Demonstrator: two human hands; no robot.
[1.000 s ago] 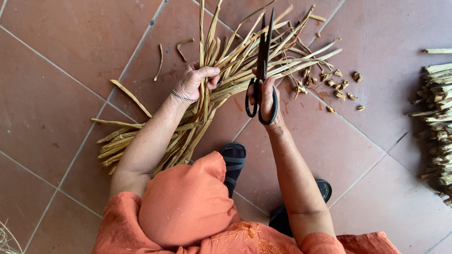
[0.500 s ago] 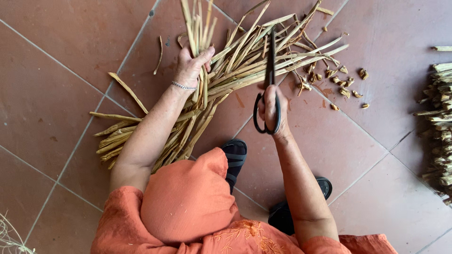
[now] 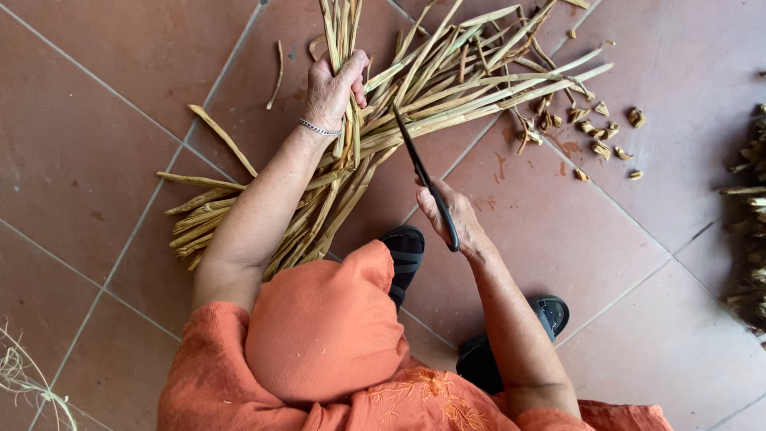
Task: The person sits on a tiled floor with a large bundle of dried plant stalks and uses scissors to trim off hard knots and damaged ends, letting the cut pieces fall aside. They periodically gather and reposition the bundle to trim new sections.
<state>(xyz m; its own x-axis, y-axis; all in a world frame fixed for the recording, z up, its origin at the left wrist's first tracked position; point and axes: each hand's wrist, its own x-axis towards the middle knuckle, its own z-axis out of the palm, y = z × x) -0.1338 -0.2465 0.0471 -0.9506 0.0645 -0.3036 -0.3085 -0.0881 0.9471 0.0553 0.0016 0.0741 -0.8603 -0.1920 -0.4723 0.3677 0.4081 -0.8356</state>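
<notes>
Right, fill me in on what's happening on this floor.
A person in orange is bent over a pile of dried plant stalks spread on the tiled floor. The left hand grips a few stalks and lifts them upright from the pile. The right hand holds black scissors, blades closed and pointing toward the stalks near the left hand. Small cut-off bits lie scattered to the right of the pile, and another heap of dried material sits at the right edge.

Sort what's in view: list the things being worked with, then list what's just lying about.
In use:
left hand gripping a few dried stalks
right hand holding black scissors
stalk pile

Lying about:
cut bits
stray stalk
second bundle at the right edge
</notes>
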